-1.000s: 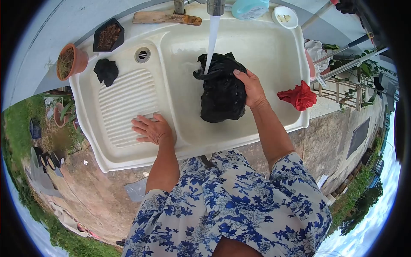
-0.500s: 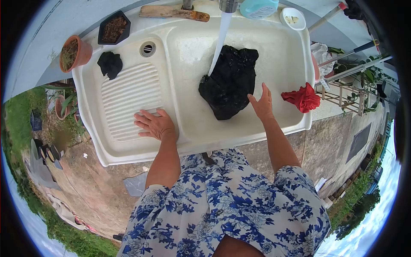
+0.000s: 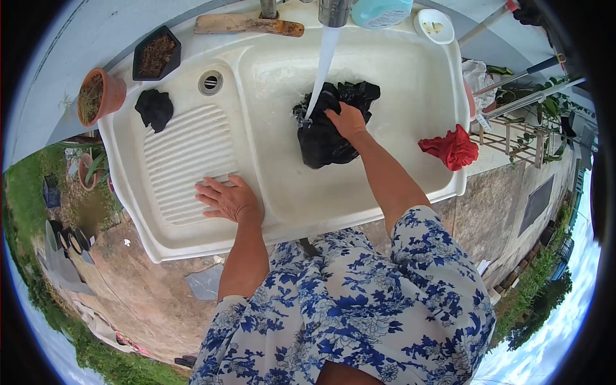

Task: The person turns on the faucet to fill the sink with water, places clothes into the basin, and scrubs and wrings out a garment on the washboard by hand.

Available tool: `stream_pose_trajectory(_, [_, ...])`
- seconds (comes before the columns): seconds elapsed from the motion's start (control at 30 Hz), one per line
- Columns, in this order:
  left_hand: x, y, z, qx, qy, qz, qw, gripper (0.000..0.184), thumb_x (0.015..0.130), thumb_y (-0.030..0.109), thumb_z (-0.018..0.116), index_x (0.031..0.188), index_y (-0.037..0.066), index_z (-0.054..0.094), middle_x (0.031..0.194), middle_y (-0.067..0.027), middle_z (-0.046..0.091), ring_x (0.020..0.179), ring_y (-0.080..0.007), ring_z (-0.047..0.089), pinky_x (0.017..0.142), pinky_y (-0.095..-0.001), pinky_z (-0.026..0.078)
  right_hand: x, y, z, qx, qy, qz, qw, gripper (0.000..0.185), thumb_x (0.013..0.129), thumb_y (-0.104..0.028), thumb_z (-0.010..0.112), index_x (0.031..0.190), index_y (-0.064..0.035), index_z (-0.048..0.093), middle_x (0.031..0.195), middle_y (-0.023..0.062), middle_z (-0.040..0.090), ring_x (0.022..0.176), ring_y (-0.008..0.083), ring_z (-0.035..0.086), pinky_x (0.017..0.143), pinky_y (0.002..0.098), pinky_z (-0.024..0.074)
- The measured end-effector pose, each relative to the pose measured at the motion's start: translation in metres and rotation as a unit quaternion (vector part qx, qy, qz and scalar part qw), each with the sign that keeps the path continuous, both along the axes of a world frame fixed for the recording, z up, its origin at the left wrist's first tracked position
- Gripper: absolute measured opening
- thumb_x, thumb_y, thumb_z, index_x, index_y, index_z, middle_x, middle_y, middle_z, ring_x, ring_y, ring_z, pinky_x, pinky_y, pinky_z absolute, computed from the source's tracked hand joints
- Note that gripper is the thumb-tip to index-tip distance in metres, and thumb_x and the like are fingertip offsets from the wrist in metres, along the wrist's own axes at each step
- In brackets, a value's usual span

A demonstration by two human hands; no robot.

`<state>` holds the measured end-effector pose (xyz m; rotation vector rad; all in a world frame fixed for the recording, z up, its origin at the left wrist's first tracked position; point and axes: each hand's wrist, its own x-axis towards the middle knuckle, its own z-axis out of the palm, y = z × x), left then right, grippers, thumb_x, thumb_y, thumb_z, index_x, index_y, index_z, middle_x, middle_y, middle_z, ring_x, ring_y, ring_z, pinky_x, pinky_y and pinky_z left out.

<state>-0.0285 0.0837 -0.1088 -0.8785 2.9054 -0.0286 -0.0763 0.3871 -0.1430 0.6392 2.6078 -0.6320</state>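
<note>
Wet black cloth (image 3: 324,141) lies bunched in the right basin of the white sink (image 3: 410,173). Running water falls onto its left part. My right hand (image 3: 348,122) grips the cloth near its upper middle, with some fingertips hidden in the folds. Fingers spread, my left hand (image 3: 229,197) rests flat on the lower right of the ribbed washboard (image 3: 189,163) and holds nothing. A small black cloth (image 3: 154,110) lies at the washboard's upper left corner. On the sink's right rim hangs a crumpled red cloth (image 3: 453,147).
Above the basin is the metal tap (image 3: 334,13). Along the back edge stand a wooden-handled brush (image 3: 247,25), a light blue bottle (image 3: 381,11) and a white soap dish (image 3: 434,27). Two plant pots, one terracotta (image 3: 102,96) and one black (image 3: 156,54), flank the left corner.
My right hand has moved left and up from beside the black cloth and taken hold of it. The cloth is now more bunched. My left hand stays on the washboard.
</note>
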Motion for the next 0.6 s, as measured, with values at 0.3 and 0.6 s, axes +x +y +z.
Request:
stream_pose_trajectory(0.3, [0.002, -0.004, 0.0, 0.011, -0.001, -0.001, 1.0, 0.063, 0.087, 0.04, 0.04, 0.14, 0.01, 0.026, 0.149, -0.0124, 0.015, 0.138, -0.0322, 0.011, 0.105, -0.0607, 0.006, 0.048, -0.003, 0.117, -0.663, 0.264, -0.37, 0.595, 0.035, 0.091, -0.026, 0.049, 0.117, -0.0019, 0.053, 0.108, 0.006, 0.06, 0.097, 0.0159, 0.058, 0.084, 0.031, 0.0466])
stream_pose_trajectory(0.6, [0.002, -0.004, 0.003, 0.018, -0.003, -0.004, 1.0, 0.064, 0.086, 0.038, 0.042, 0.14, 0.009, 0.026, 0.149, -0.013, 0.014, 0.138, -0.0333, 0.01, 0.105, -0.061, 0.006, 0.085, 0.027, 0.032, -0.145, 0.106, -0.174, 0.968, 0.086, 0.077, -0.042, 0.066, 0.141, -0.0081, 0.02, 0.145, 0.0181, 0.02, 0.128, 0.0348, 0.03, 0.101, 0.0419, 0.0327])
